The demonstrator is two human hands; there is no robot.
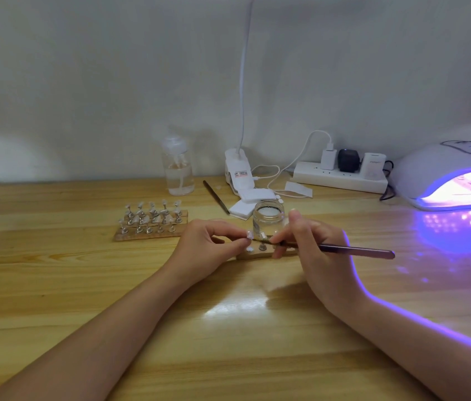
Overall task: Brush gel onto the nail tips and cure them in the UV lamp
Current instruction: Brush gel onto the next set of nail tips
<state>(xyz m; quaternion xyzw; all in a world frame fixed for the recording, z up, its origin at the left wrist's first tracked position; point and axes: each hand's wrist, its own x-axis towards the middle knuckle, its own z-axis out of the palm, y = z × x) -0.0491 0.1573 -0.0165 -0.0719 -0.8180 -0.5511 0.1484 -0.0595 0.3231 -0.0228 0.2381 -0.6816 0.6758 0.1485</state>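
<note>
I see left hand [211, 244] pinching nail tip [248, 234], right hand [312, 244] gripping brush [355, 250] against it; UV lamp [442, 180] glowing far right

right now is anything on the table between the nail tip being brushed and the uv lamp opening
Nothing visible does. From the nail tip pinched by the left hand, the bare table runs clear to the UV lamp.

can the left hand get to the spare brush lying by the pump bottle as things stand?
Probably not right away: the left hand pinches a nail tip. Once that is set down, the way to the spare brush looks free, passing right of the rack of nail tips.
</note>
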